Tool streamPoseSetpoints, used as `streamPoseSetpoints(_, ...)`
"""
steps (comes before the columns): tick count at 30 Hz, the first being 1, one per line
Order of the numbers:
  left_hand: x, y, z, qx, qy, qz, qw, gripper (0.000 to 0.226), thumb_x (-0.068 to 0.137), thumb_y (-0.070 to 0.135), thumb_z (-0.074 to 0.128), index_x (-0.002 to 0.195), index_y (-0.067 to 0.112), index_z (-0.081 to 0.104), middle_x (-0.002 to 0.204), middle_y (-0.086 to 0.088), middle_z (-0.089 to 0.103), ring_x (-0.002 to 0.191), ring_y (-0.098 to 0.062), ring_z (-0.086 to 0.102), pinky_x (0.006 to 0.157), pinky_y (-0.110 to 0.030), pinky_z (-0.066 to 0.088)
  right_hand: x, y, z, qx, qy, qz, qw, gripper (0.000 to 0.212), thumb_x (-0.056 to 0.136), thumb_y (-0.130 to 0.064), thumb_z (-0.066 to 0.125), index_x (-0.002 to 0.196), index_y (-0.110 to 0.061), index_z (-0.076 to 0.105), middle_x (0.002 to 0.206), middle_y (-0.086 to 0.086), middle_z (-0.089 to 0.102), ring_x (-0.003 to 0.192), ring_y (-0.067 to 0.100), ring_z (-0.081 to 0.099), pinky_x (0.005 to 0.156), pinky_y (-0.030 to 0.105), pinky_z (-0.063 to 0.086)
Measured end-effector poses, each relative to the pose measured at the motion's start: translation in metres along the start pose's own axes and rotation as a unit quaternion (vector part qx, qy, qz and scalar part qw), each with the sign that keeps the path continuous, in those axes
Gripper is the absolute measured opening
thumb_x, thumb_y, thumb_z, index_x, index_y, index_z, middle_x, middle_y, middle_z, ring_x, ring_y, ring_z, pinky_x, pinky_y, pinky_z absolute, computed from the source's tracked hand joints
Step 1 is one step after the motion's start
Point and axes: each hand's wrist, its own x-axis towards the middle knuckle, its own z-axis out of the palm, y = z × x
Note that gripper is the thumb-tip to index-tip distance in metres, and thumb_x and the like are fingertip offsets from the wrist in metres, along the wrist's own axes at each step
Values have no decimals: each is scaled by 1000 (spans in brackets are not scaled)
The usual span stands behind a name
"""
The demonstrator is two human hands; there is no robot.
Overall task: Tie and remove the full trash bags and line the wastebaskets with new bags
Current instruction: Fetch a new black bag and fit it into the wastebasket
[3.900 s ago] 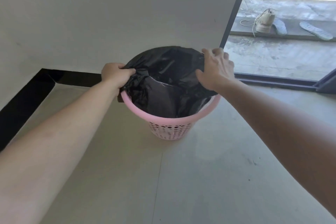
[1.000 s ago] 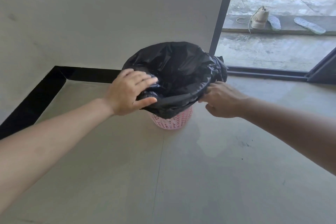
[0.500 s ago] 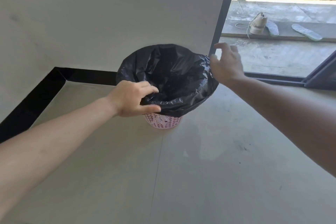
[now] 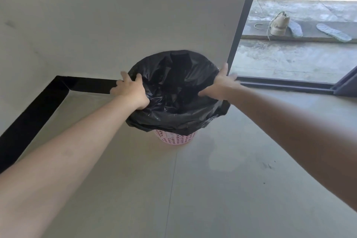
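A black trash bag (image 4: 173, 87) lines a pink perforated wastebasket (image 4: 173, 138) that stands on the floor near the wall corner. The bag's mouth is open and its edge is folded down over the rim, so only the basket's lower part shows. My left hand (image 4: 131, 91) rests on the left side of the rim with its fingers spread over the bag. Opposite it, my right hand (image 4: 220, 85) presses on the right side of the rim, fingers spread outward and thumb along the bag's inner edge.
A white wall with a black baseboard (image 4: 38, 106) stands behind and to the left. A dark sliding-door frame (image 4: 241, 21) and its floor track (image 4: 286, 83) lie to the right. Outside are a shoe (image 4: 278, 25) and insoles (image 4: 332, 32). Grey tiled floor lies in front.
My left hand let go of the near edge of the bag and moved to the left rim. My right hand came down onto the right rim. The bag now hangs further over the rim.
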Motion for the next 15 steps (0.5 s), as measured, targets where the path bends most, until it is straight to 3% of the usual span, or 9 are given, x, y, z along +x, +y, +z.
streamPoseSetpoints(1, 0, 2, 0, 76, 23, 19, 997, 91, 84, 32, 64, 155, 29, 8, 159, -21, -3, 144, -45, 12, 109, -59, 29, -3, -3, -2, -101, 56, -49, 992, 123, 76, -45, 80, 155, -28, -14, 163, 19, -8, 149, 46, 1, 118, 61, 6)
streamPoseSetpoints(2, -1, 4, -2, 129, 68, 57, 988, 90, 84, 33, 63, 155, 29, 8, 160, -23, -8, 147, -45, 0, 112, -63, 19, -8, -9, -5, -175, 136, -142, 965, 119, 78, -46, 77, 155, -29, -12, 163, 17, -14, 150, 44, -9, 117, 61, -5)
streamPoseSetpoints(3, -2, 6, -6, 146, 122, 115, 975, 85, 85, 31, 61, 154, 29, 12, 160, -23, -8, 148, -44, -3, 113, -64, 13, -15, -16, -9, -223, 197, -243, 923, 108, 81, -47, 72, 156, -30, -3, 163, 17, -7, 150, 42, -6, 117, 59, -6)
streamPoseSetpoints(5, 0, 11, -14, 120, 177, 241, 947, 67, 90, 31, 54, 151, 31, 27, 160, -18, 11, 147, -37, 9, 115, -60, 15, -20, -31, -15, -262, 204, -377, 865, 78, 87, -52, 59, 154, -30, 26, 157, 16, 26, 146, 37, 20, 118, 53, 15)
streamPoseSetpoints(6, 1, 14, -16, 115, 147, 289, 939, 58, 92, 37, 50, 148, 33, 34, 157, -14, 24, 145, -33, 18, 114, -58, 18, -20, -38, -12, -283, 160, -397, 858, 70, 87, -57, 55, 149, -31, 37, 149, 13, 39, 140, 35, 32, 113, 50, 26)
streamPoseSetpoints(8, 4, 17, -11, 160, 14, 305, 939, 59, 92, 59, 42, 146, 36, 40, 151, -8, 38, 142, -30, 29, 114, -60, 17, -17, -44, 4, -366, 48, -360, 857, 71, 83, -67, 54, 144, -31, 47, 139, 11, 50, 131, 34, 43, 105, 48, 37)
streamPoseSetpoints(10, 7, 15, 1, 243, -92, 253, 932, 74, 86, 77, 35, 148, 36, 38, 153, -8, 38, 144, -32, 25, 115, -64, 4, -13, -40, 23, -476, -26, -288, 830, 78, 81, -71, 56, 145, -27, 45, 142, 14, 47, 134, 36, 39, 110, 51, 31)
streamPoseSetpoints(12, 9, 15, 7, 289, -121, 225, 923, 83, 82, 84, 30, 149, 34, 37, 154, -9, 37, 145, -34, 21, 115, -63, -6, -6, -33, 32, -530, -54, -237, 812, 83, 83, -72, 55, 148, -23, 42, 150, 16, 42, 141, 40, 30, 116, 54, 19)
streamPoseSetpoints(15, 6, 23, 8, 260, -98, 239, 930, 79, 84, 80, 35, 147, 34, 40, 150, -10, 40, 143, -34, 24, 113, -66, -1, -5, -30, 29, -499, -42, -256, 827, 83, 79, -73, 60, 144, -23, 47, 141, 12, 50, 131, 35, 43, 111, 51, 30)
